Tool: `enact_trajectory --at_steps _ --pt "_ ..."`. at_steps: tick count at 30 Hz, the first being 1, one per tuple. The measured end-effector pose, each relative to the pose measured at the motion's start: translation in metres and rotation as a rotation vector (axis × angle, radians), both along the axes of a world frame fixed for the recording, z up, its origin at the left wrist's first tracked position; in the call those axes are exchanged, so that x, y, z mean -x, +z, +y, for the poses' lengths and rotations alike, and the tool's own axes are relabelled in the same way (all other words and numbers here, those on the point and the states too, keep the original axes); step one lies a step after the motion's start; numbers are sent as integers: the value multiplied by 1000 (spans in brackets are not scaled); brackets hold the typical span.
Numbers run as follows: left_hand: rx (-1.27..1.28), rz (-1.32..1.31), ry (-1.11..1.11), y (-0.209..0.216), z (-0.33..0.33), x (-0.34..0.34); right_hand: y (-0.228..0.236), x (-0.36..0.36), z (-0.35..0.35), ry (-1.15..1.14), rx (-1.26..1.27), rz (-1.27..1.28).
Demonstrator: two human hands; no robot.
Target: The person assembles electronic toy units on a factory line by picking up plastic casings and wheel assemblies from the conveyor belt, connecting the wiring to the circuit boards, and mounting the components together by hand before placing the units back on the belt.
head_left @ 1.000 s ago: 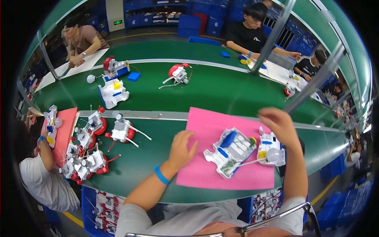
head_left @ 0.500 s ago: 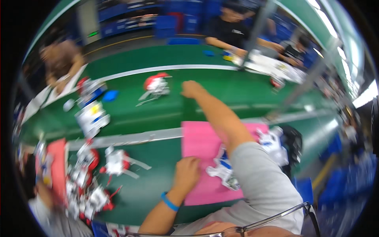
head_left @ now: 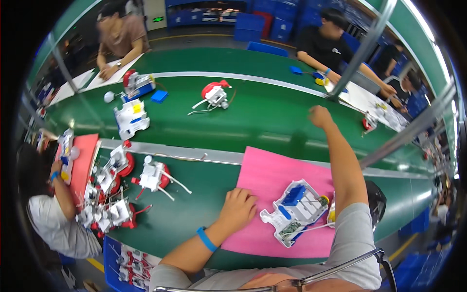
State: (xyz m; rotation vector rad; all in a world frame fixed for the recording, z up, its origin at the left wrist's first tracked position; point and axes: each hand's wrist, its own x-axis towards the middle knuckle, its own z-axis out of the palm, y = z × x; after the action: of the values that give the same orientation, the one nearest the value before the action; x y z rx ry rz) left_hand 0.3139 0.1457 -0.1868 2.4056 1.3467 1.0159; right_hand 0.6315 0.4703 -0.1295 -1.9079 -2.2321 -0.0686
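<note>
My right hand [head_left: 321, 117] is stretched over the green belt to the right, its fingers curled in with nothing visible in them. My left hand [head_left: 238, 209] rests on the left edge of the pink mat [head_left: 265, 168], fingers loosely bent and apart. On the mat lies an open white plastic housing [head_left: 306, 209] with blue parts, a green circuit board, a yellow piece and a white cable. Beside it, another white piece is mostly hidden by my right forearm. A white-and-red assembly [head_left: 214, 95] with loose cables lies on the belt, left of my right hand.
Several white-and-red assemblies [head_left: 114, 214] are heaped on the bench at left. A white shell [head_left: 131, 119] lies on the belt. A blue bin [head_left: 114, 275] stands below the bench. Metal posts [head_left: 362, 48] rise on the right. Co-workers [head_left: 121, 36] sit across and at left.
The view has shifted, so the scene lies further right. My right hand has moved right along the belt, away from the white-and-red assembly. My left hand stays near the mat's edge.
</note>
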Motion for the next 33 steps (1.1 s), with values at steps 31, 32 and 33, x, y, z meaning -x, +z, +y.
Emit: enact_trajectory --at_steps 31,32,33 --pt "-33 46 21 -13 -10 9 -58 363 20 373 104 353" --pt "-22 56 -2 -13 -7 7 -60 353 22 396 120 367" --pt "-47 54 -29 -6 -4 -1 -56 335 31 423 72 275"
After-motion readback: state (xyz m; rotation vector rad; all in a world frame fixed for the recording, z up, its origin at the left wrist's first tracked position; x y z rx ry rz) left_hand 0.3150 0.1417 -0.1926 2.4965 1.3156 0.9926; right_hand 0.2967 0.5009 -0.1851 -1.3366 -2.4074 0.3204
